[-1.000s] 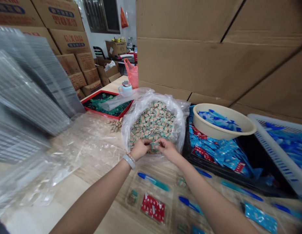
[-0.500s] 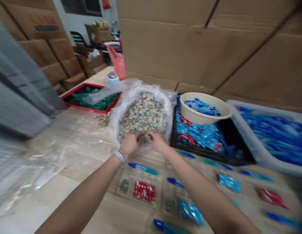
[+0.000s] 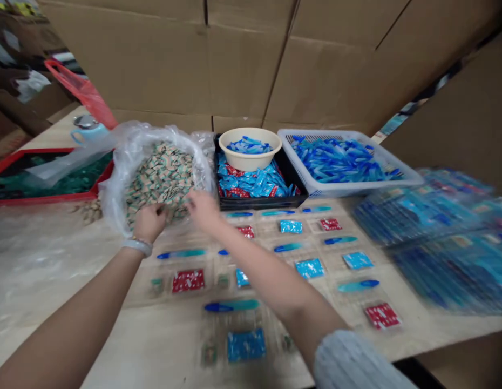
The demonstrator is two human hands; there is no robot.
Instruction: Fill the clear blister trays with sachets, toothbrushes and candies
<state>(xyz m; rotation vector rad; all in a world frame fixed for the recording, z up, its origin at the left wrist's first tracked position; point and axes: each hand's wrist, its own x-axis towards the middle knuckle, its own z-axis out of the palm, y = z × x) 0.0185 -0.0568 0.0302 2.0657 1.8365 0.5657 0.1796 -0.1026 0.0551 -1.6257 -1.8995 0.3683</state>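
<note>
A clear plastic bag (image 3: 120,178) stands wide at the top, full of small square beige-and-green pieces (image 3: 162,165). At its near edge, my left hand (image 3: 151,221) has its fingers curled into a pinch; what lies between them is too small to make out. My right hand (image 3: 203,210), smeared by motion, is over the bag's near right edge, and its grip cannot be read. Below the hands lie clear plastic trays holding blue-and-teal pen-like pieces (image 3: 182,253), red packets (image 3: 188,280) and blue packets (image 3: 246,344). Some trays also hold a small green-and-beige piece (image 3: 209,354).
Behind stand a black crate (image 3: 259,203) of packets with a cream bowl (image 3: 251,161) on top, and a white basket (image 3: 316,186) of blue pieces. Filled clear packs (image 3: 457,270) are stacked right. Left are a red-rimmed tray (image 3: 52,201) and a mug (image 3: 89,131).
The view has swung right, bringing the stacked packs into sight. My right hand has drawn away from my left and blurred; the left stays pinched at the bag's near edge.
</note>
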